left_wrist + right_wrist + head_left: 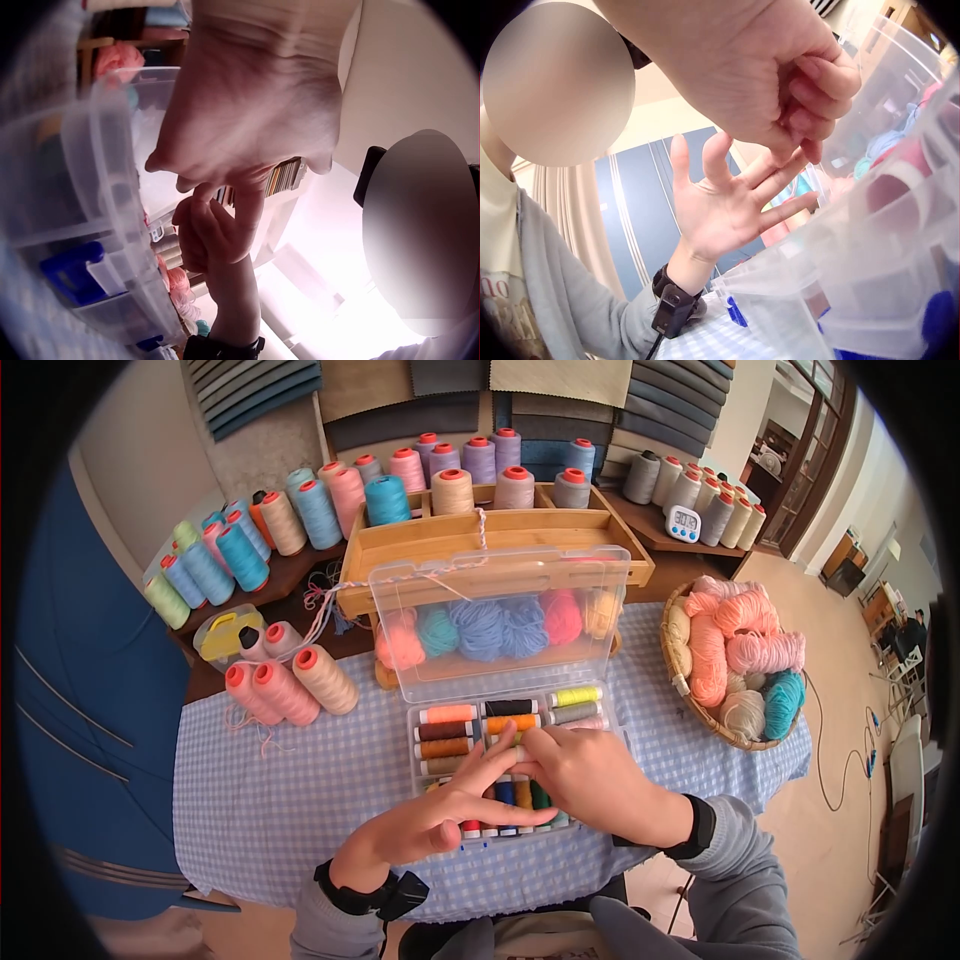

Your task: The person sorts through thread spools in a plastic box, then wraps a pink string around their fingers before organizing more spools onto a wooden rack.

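Over the front part of a clear plastic box (420, 772) my two hands meet. My left hand (440, 807) has its fingers spread, palm turned partly up. My right hand (590, 772) curls its fingers and pinches one or two fingers of the left hand near the tips; in the right wrist view the right hand (780, 90) has its thumb and curled fingers against them. Thread spools lie below in rows, among them a black spool (510, 708), an orange spool (512, 724) and a yellow spool (575, 696). The hands hide several middle spools.
The box's raised lid (500, 678) stands behind the spools, with yarn balls seen through it. A wooden rack (430, 545) carries large thread cones. Pink cones (285, 693) stand at left on the checked cloth (250, 790); a yarn basket (680, 678) sits at right.
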### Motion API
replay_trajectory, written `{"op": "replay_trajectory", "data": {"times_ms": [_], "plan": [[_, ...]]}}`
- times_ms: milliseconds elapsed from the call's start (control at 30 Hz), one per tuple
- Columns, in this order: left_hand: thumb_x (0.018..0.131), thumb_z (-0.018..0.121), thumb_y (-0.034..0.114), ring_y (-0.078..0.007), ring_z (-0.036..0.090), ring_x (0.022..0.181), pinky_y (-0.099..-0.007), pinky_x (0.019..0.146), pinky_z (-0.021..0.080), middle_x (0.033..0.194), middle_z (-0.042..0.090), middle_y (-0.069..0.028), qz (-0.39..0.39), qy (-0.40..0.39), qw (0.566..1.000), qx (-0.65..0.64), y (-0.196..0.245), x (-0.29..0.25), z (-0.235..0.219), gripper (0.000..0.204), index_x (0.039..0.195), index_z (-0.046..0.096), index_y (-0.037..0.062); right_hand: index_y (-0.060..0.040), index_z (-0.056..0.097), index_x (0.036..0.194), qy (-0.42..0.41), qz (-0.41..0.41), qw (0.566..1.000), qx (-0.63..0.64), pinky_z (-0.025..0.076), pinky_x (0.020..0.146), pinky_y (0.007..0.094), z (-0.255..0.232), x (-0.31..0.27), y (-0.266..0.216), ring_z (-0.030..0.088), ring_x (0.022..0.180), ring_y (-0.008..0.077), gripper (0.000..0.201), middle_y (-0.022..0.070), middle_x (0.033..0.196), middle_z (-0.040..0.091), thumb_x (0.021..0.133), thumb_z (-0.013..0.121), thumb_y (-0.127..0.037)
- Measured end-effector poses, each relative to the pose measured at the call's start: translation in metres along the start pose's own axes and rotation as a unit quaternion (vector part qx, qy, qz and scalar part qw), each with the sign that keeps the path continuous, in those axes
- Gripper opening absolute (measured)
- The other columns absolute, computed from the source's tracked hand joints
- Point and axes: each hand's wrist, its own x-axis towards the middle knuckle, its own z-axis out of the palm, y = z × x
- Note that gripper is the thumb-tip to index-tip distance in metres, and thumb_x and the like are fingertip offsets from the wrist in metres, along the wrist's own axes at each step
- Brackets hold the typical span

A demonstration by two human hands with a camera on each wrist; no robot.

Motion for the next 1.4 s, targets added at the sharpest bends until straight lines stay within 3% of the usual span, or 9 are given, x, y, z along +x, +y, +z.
{"op": "replay_trajectory", "data": {"times_ms": [167,467,667,767,833,933,1400], "plan": [[0.071,0.006,0.079,-0.0322,-0.007,0.134,-0.0482,0.104,-0.007,0.145,0.003,-0.0197,-0.010,0.007,0.999,-0.046,0.001,-0.001,0.006,0.098,0.118,0.055,0.0078,0.0007,0.050,0.083,-0.005,0.010,1.000,0.001,0.043,0.042,0.0307,0.002,0.000,0.001,0.057,0.048,0.0247,0.022,0.0112,0.055,0.054,0.081,0.057,-0.020],[0.070,0.004,0.080,-0.0322,-0.005,0.135,-0.0486,0.105,-0.006,0.142,0.013,-0.0201,0.000,0.041,0.998,-0.053,0.013,0.007,0.008,0.102,0.118,0.050,0.0025,0.0006,0.049,0.086,0.012,0.002,1.000,0.017,0.045,0.044,0.0338,0.000,0.004,0.003,0.058,0.050,0.0274,0.020,0.0132,0.060,0.056,0.081,0.056,-0.017],[0.071,0.004,0.078,-0.0323,-0.006,0.134,-0.0480,0.104,-0.011,0.142,0.014,-0.0211,0.002,0.072,0.997,0.006,0.008,0.007,0.009,0.101,0.129,0.030,-0.0013,-0.0013,0.047,0.081,-0.010,0.023,1.000,0.007,0.045,0.045,0.0353,-0.003,0.005,0.002,0.058,0.052,0.0287,0.015,0.0141,0.059,0.056,0.076,0.057,-0.012],[0.072,0.006,0.078,-0.0317,-0.001,0.135,-0.0467,0.105,-0.008,0.143,0.012,-0.0208,-0.001,0.089,0.996,0.026,0.003,0.006,0.012,0.102,0.135,0.018,-0.0017,-0.0015,0.048,0.080,0.008,0.023,1.000,0.006,0.044,0.046,0.0358,-0.002,0.007,0.002,0.058,0.052,0.0292,0.017,0.0143,0.058,0.055,0.079,0.057,-0.015],[0.071,0.007,0.078,-0.0313,0.006,0.134,-0.0451,0.106,-0.002,0.143,0.011,-0.0210,0.011,0.155,0.988,-0.027,0.004,0.010,0.018,0.104,0.138,0.003,-0.0013,-0.0014,0.048,0.079,0.013,0.025,1.000,0.011,0.044,0.046,0.0361,0.000,0.008,0.002,0.057,0.052,0.0295,0.019,0.0144,0.057,0.055,0.080,0.057,-0.018],[0.072,0.009,0.078,-0.0315,0.011,0.133,-0.0436,0.106,0.003,0.143,0.010,-0.0212,0.000,0.148,0.989,-0.011,0.005,0.009,0.013,0.103,0.137,-0.008,-0.0002,-0.0011,0.048,0.079,0.016,0.029,0.999,0.015,0.044,0.046,0.0365,0.003,0.011,0.003,0.057,0.051,0.0301,0.023,0.0147,0.057,0.055,0.083,0.055,-0.022],[0.073,0.013,0.077,-0.0302,-0.006,0.134,-0.0420,0.107,-0.002,0.145,-0.001,-0.0180,-0.035,0.162,0.986,-0.008,0.009,0.017,0.023,0.103,0.138,0.000,-0.0009,-0.0013,0.050,0.079,0.036,0.060,0.998,-0.003,0.044,0.045,0.0378,-0.002,0.007,0.003,0.057,0.051,0.0315,0.024,0.0150,0.057,0.056,0.083,0.055,-0.025]]}}
